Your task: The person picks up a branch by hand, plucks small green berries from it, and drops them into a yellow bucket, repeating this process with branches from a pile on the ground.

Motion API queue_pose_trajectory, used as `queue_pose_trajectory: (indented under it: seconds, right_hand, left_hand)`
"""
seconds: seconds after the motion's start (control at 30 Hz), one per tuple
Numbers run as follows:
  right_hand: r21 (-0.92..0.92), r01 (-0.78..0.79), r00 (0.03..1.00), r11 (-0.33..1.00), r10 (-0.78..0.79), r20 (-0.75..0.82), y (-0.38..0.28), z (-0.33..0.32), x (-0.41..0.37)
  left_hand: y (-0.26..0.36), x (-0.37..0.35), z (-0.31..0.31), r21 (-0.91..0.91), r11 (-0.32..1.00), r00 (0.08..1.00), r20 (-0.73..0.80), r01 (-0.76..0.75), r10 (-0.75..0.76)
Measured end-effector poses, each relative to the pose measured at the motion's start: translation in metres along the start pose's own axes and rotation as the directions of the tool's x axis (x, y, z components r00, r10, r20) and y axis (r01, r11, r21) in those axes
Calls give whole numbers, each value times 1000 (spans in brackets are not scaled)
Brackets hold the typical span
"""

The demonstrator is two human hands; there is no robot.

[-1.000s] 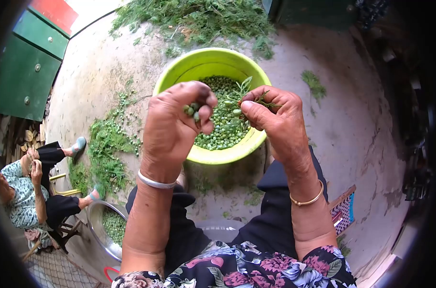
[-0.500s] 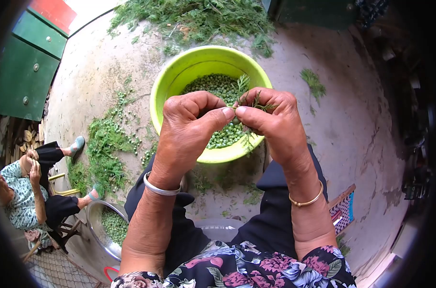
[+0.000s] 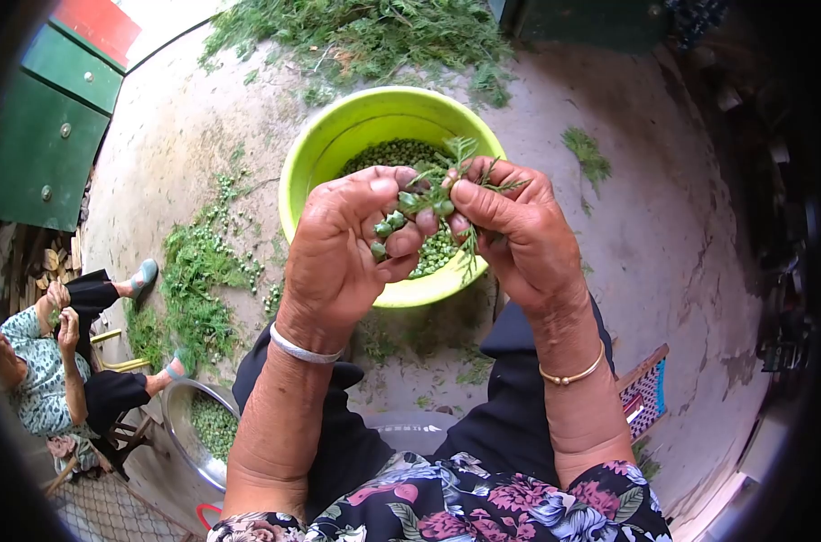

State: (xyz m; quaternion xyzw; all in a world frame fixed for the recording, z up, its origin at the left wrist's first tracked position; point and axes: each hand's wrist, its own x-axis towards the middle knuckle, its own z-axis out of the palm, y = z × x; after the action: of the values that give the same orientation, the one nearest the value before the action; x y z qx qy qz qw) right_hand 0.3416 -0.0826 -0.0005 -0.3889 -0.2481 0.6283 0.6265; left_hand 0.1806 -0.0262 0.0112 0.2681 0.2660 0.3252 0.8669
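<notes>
Above a lime-green basin [image 3: 313,149], my two hands are close together. My left hand [image 3: 334,244] is cupped, thumb raised, with several small round green seed cones [image 3: 391,223] lying in its curled fingers. Between thumb and fingers, my right hand [image 3: 523,226] pinches a feathery green sprig [image 3: 463,154] that looks like a conifer. One green cone sits at the sprig, between the two hands' fingertips. Many similar green cones [image 3: 439,253] fill the bottom of the basin, partly hidden behind my hands.
Cut green branches [image 3: 365,36] are heaped beyond the basin, and more branches [image 3: 198,289] lie to the left. A metal bowl of cones [image 3: 183,406] stands at lower left beside a seated person [image 3: 45,361]. A stray sprig [image 3: 588,155] lies on the floor at right.
My left thumb has lifted off the sprig and the left hand has turned, showing the cones in its fingers. My right hand still pinches the sprig.
</notes>
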Motion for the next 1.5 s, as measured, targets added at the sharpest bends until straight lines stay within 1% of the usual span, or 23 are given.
queue_pose_trajectory:
  seconds: [0.07,0.2,0.27,0.3,0.37,0.43,0.53,0.6,0.7,0.73,0.77,0.8,0.83,0.9,0.93,0.97,1.0,1.03,1.17,1.23,1.3,1.37,1.5]
  right_hand:
    - [1,44,998,999,-44,-45,0,2,0]
    - [-235,130,981,963,-160,-112,1,6,-2]
    - [-349,170,968,921,-222,-113,3,7,-2]
    - [-388,180,965,904,-238,-108,6,7,-2]
    - [-425,188,962,885,-254,-104,6,7,-2]
    - [-409,104,988,907,-142,-63,0,6,-4]
    - [-305,27,999,952,-37,-27,-3,1,-4]
    - [-305,-13,1000,952,10,-10,-5,-2,-4]
    - [-241,-86,996,967,84,-18,-2,-3,-4]
    - [-175,-117,993,978,112,-41,0,-4,-3]
    - [-176,-117,993,977,112,-42,0,-6,-3]
    - [-54,-152,988,987,151,-34,0,-9,-2]
    - [68,-186,982,980,188,-21,-1,-11,-1]
    - [157,-143,987,977,152,-46,0,-13,1]
    - [243,-99,990,965,120,-73,0,-14,1]
    - [233,-68,993,970,88,-74,1,-17,3]
    - [235,-65,993,970,85,-76,0,-16,2]
    - [251,-61,991,966,89,-100,-2,-13,2]
    - [343,-77,992,936,106,-65,-2,-13,2]
    - [328,-69,993,942,96,-68,-1,-13,3]
    - [314,-63,994,947,88,-67,-1,-11,3]
    - [164,-94,989,982,111,-98,-3,-10,1]
    - [225,-183,982,957,186,5,-3,-18,4]
  left_hand:
    - [0,-2,3,41,999,997,-73,-6,9]
    - [-14,0,4,172,983,993,-98,-55,73]
    - [-17,0,7,490,860,981,-44,-143,188]
    - [-18,0,11,552,816,968,-60,-172,245]
    - [-18,1,6,443,884,978,-60,-153,199]
    - [-16,1,3,327,936,987,-54,-128,154]
    - [-12,-2,4,474,872,989,-11,-123,146]
    - [-9,-5,9,754,628,971,57,-194,232]
    - [-10,-4,4,798,540,955,143,-266,260]
    - [-9,-4,5,798,541,955,143,-266,260]
    - [-8,-4,6,709,678,974,57,-195,220]
    - [-6,-3,7,596,794,986,-21,-121,166]
    - [-5,-1,4,596,794,986,-19,-121,165]
    - [-1,4,-5,798,598,974,-75,-71,215]
    - [-2,7,-9,799,597,974,-73,-71,214]
    - [-5,10,-15,964,156,884,126,-216,450]
    - [-7,14,-19,911,-333,737,396,-242,547]
    - [-9,17,-22,862,-453,669,478,-230,569]
    - [-13,13,-11,896,-324,685,441,-302,580]
    - [-14,9,0,930,192,830,170,-314,532]
    - [-17,10,2,935,191,845,165,-298,509]
    - [-18,10,2,941,189,858,158,-281,489]
    - [-15,8,0,905,304,861,118,-298,494]
